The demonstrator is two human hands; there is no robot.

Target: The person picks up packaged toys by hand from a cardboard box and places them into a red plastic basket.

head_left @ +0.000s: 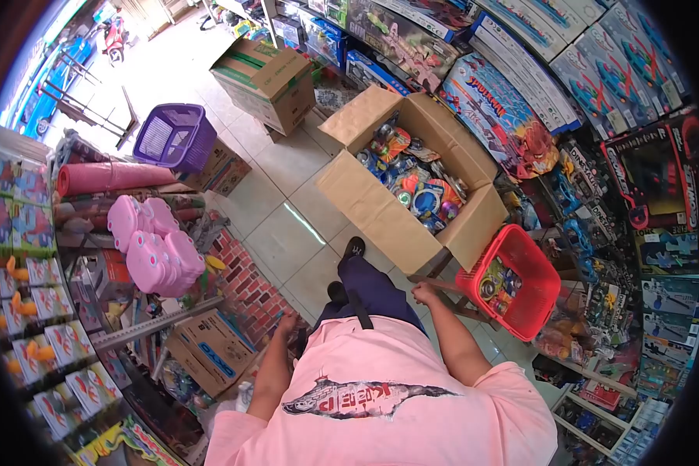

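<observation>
Red basket [526,268] is standing beside open carton [373,213], right hand [425,293] hanging near; left hand [288,321] is hanging apart; both hands' fingers: cannot tell.

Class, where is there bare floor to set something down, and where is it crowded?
Bare tiles lie between the purple basket and the open carton, with a narrower patch between the brick-patterned sheet and the dark shoes. It is crowded inside the carton, heaped with toys, and among the packaged goods along the right.

Red basket [533,286], tan carton [369,206], red brick-patterned sheet [248,281]
</observation>
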